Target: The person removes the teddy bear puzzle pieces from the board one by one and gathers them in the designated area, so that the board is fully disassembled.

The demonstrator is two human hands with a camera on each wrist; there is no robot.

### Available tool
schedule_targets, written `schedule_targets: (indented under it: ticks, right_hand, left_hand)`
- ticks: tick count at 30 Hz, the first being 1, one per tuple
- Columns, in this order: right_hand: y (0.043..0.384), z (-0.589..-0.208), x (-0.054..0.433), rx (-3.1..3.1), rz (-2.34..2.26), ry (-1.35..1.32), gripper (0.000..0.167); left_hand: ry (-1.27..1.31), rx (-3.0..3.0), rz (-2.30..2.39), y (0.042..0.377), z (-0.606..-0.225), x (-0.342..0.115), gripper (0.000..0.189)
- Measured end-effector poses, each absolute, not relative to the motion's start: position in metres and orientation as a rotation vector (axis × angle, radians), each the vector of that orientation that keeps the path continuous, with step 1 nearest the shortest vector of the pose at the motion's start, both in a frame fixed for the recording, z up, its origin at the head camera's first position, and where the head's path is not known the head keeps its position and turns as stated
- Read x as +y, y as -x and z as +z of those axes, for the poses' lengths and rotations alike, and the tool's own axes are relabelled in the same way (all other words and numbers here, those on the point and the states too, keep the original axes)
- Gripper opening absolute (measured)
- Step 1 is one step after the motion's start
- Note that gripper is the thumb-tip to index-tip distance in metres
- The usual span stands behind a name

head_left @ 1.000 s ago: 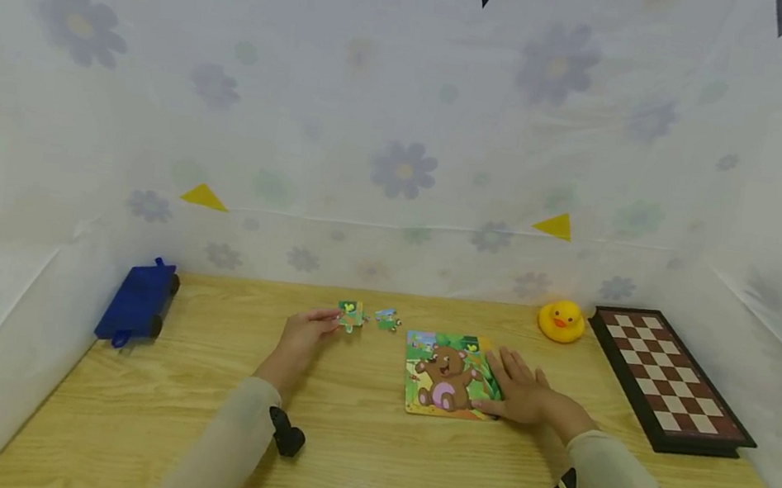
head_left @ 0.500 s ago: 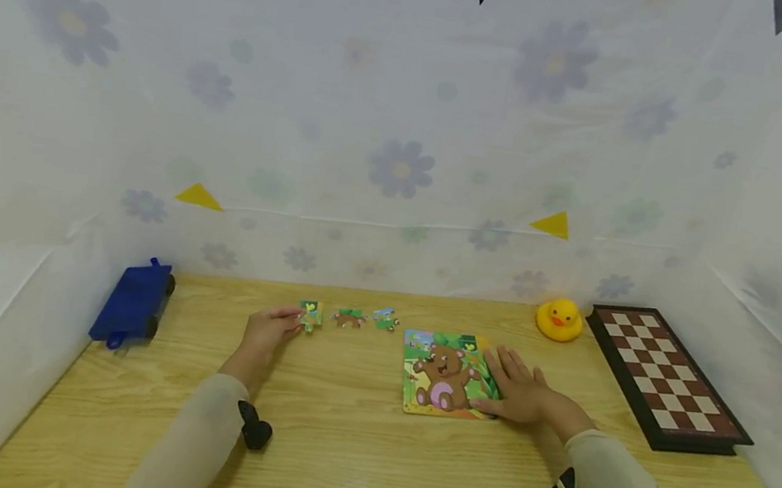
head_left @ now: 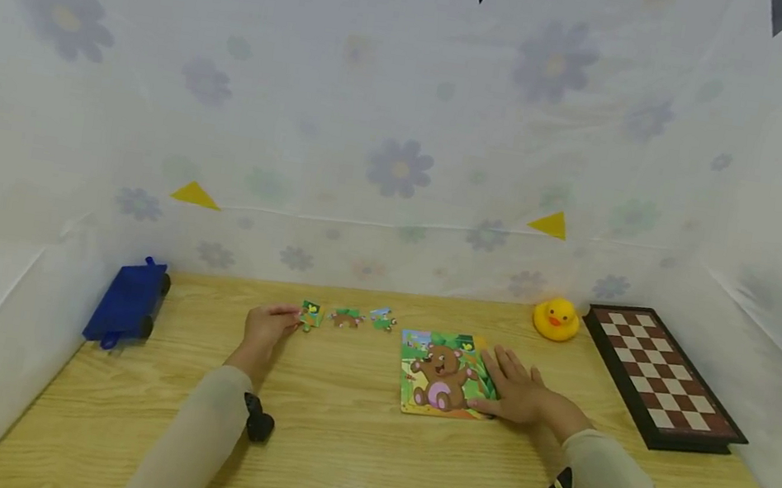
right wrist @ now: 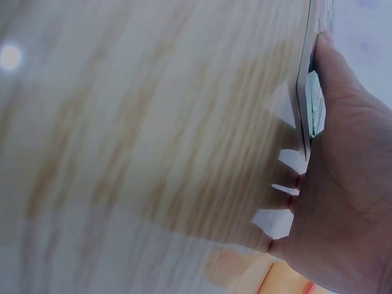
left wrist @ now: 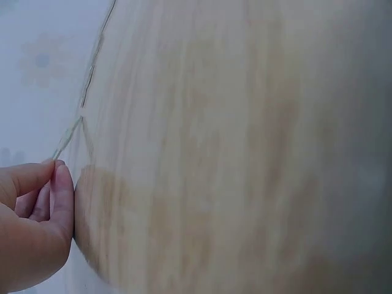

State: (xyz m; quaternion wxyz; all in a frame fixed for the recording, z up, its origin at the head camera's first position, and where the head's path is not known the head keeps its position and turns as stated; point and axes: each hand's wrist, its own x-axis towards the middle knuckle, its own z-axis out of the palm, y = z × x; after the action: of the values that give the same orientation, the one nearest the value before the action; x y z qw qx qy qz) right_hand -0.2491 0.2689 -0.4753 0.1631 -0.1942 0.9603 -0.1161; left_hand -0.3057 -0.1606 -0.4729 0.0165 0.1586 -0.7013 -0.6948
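Observation:
Thumb and fingertips of my left hand pinch the edge of a jigsaw puzzle piece, green with a yellow mark. In the left wrist view this piece shows edge-on and slanted, one end low by the table. To its right lie two more puzzle pieces: a brown one and a blue-green one. A bear puzzle board lies flat right of them. My right hand rests with spread, straight fingers over the board's right edge; the thumb lies on the picture.
A yellow rubber duck sits at the back, beside a chessboard box on the right. On the far left stands a blue toy cart. White flowered cloth walls the wooden table at back and sides.
My left hand has carried its puzzle piece leftward, uncovering the brown piece behind it, and then stays nearly still with the piece tilted slightly. The right hand stays on the board.

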Motion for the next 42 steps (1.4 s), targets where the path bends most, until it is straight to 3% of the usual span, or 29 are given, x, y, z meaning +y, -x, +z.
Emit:
schedule_targets:
  ticks: [25, 42]
  right_hand:
    - [0.254, -0.472, 0.266, 2.725, -0.313, 0.535, 0.103]
    - [0.252, -0.479, 0.271, 2.717, -0.354, 0.541, 0.106]
  left_hand:
    - [-0.571, -2.054, -2.266, 0.304, -0.469, -0.167, 0.034]
    - [-0.203, -2.122, -2.426, 0.3, -0.457, -0.146, 0.042]
